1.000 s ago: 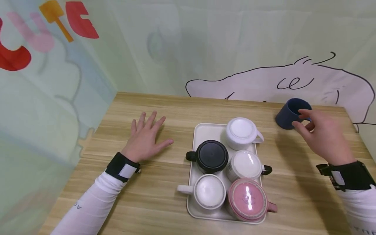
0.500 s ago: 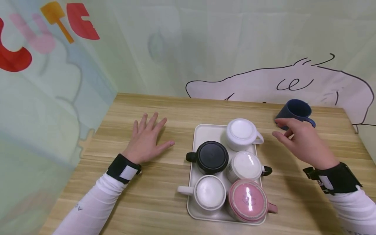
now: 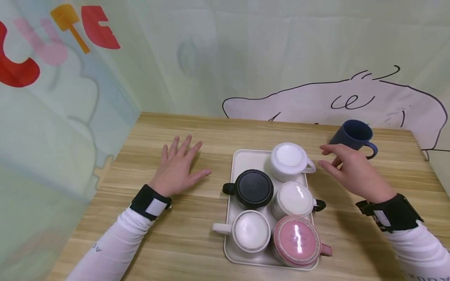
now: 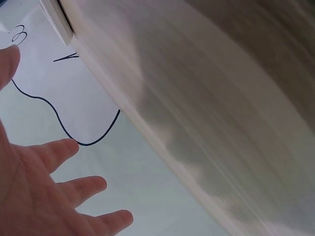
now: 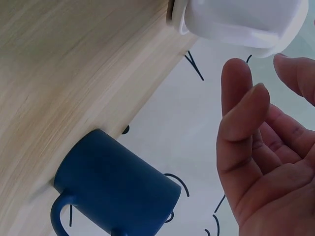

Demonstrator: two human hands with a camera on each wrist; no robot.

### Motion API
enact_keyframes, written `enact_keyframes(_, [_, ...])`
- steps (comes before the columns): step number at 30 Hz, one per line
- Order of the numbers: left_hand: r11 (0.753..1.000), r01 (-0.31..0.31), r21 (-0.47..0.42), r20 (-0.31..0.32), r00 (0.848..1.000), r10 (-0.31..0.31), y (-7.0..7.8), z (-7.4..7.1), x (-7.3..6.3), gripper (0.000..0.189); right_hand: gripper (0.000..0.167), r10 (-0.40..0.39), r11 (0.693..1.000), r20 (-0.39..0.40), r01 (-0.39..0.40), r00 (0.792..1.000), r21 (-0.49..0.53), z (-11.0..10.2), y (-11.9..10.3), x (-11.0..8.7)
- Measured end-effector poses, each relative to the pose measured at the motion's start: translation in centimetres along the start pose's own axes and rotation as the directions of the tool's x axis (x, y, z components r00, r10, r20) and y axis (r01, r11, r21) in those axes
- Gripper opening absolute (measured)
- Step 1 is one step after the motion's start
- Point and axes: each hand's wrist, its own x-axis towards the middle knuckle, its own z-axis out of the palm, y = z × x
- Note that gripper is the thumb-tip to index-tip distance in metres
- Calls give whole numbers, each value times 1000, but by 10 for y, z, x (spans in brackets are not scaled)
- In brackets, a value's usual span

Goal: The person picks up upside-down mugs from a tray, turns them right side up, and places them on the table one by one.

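Note:
My right hand (image 3: 355, 171) hovers between the white mug (image 3: 289, 160) and the dark blue mug (image 3: 352, 134), its fingers loosely bent with nothing between thumb and forefinger. In the right wrist view the fingertips are close by the white mug (image 5: 241, 22), and the blue mug (image 5: 118, 184) stands to one side. That blue mug is upright on the table, its handle towards the right. My left hand (image 3: 177, 169) is spread flat over the table, left of the tray, holding nothing; the left wrist view shows its fingers (image 4: 81, 189) straight and apart.
A pale tray (image 3: 242, 156) bears several upside-down mugs: the white one, a black mug (image 3: 254, 188), a white mug with black handle (image 3: 293, 198), another white mug (image 3: 250, 230) and a pink mug (image 3: 297, 240). Handles jut over the tray's sides. A printed cloth (image 3: 253, 58) hangs behind.
My right hand has moved left, away from the blue mug's handle side towards the white mug on the tray, uncovering the blue handle. My left hand and the mugs stay nearly the same.

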Motion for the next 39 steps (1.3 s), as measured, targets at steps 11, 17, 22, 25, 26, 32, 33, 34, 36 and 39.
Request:
enact_keyframes(11, [1000,4,6,4,1000,-4,1,0,-2,96,53,12,1000,36,-13,999,17,5,-1,1])
enact_keyframes(17, [1000,3,4,11,1000,-3,1,1,-2,96,51,6,1000,48,-7,999,18,9,-2,2])
enact_keyframes(22, [1000,-1,1,16,1000,1,2,2,-2,96,48,-5,1000,74,4,997,10,14,-2,5])
enact_keyframes(25, [1000,-7,-1,13,1000,7,3,2,-1,96,44,-4,1000,88,3,996,6,17,-2,6])
enact_keyframes(26, [1000,-9,1,10,1000,9,3,2,-1,96,42,-2,1000,92,1,996,8,18,-2,7])
enact_keyframes(32, [1000,-18,1,-1,1000,18,5,3,1,95,31,-8,999,123,4,992,36,24,-1,11])
enact_keyframes(33, [1000,-19,0,-1,1000,19,6,3,1,95,30,-12,999,128,7,992,39,26,-1,12])
enact_keyframes(34, [1000,-20,-3,-1,1000,20,7,3,1,95,29,-16,999,129,11,992,41,27,-1,12])
enact_keyframes(36, [1000,-21,-10,1,1000,21,9,3,2,94,27,-23,999,129,17,991,46,29,-1,13])
enact_keyframes(39, [1000,-23,-20,2,1000,23,11,2,2,94,25,-29,998,124,21,992,63,31,-1,13])
